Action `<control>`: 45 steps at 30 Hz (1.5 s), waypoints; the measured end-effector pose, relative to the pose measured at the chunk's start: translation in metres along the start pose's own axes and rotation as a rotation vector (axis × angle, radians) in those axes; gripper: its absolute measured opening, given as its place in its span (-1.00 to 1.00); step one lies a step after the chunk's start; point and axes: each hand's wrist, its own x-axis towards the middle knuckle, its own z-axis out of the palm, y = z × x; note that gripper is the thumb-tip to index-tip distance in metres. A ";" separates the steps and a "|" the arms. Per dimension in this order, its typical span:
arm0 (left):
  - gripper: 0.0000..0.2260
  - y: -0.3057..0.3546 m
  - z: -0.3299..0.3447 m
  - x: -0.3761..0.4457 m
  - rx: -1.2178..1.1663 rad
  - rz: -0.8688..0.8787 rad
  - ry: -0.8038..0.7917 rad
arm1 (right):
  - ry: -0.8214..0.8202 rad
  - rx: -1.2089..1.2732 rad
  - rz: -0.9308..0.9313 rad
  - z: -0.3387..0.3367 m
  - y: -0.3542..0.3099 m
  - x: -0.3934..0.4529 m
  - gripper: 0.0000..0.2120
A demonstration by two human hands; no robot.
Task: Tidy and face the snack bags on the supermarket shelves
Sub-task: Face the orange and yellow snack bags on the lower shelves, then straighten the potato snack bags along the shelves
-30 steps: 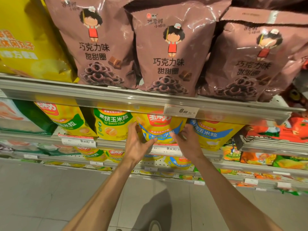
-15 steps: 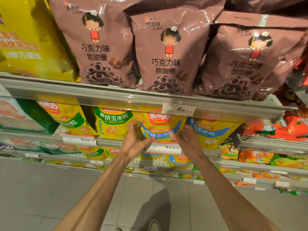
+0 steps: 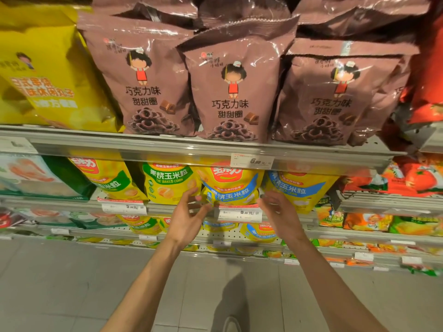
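Supermarket shelving fills the view, with grey floor tiles below and the person's 2 bare forearms reaching in from the bottom. On the upper shelf (image 3: 167,149) stand 3 brown bags (image 3: 235,97) side by side, fronts out, each printed with a cartoon girl in a red apron, a heap of chocolate rings and the words 巧克力味 甜甜圈; more of the same are stacked behind and above them. A big yellow bag (image 3: 48,75) sits to their left, its lettering too blurred to read. A price tag (image 3: 251,161) on the shelf lip reads about 6.00 元.

One level down is a row of yellow corn snack packs marked 素烧玉米粒 and "THE BAKED CORN", some with green bands (image 3: 167,180), some with blue. The blue-banded corn bag (image 3: 230,185) in the middle is the one being handled. It stands upright at the shelf's front edge, above a tag (image 3: 239,213) showing 5.?0 元.

The left hand (image 3: 189,219) is spread, fingers relaxed, just at the bag's lower left corner; the right hand (image 3: 280,214) is likewise loose and open at its lower right. Neither plainly grips it. Flanking it this way looks meant to square the pack so its front faces the aisle.
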 end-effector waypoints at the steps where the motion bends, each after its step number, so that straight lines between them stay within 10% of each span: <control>1: -0.55 0.005 -0.002 -0.008 0.000 0.005 0.006 | 0.005 -0.004 -0.001 -0.002 -0.001 -0.006 -0.85; 21: -0.86 0.089 0.018 -0.138 -0.196 0.188 -0.139 | 0.247 0.035 -0.007 -0.119 -0.056 -0.175 -0.91; 45: -0.92 0.225 0.314 -0.214 -0.150 0.294 -0.080 | 0.200 0.038 -0.108 -0.436 -0.020 -0.121 -0.91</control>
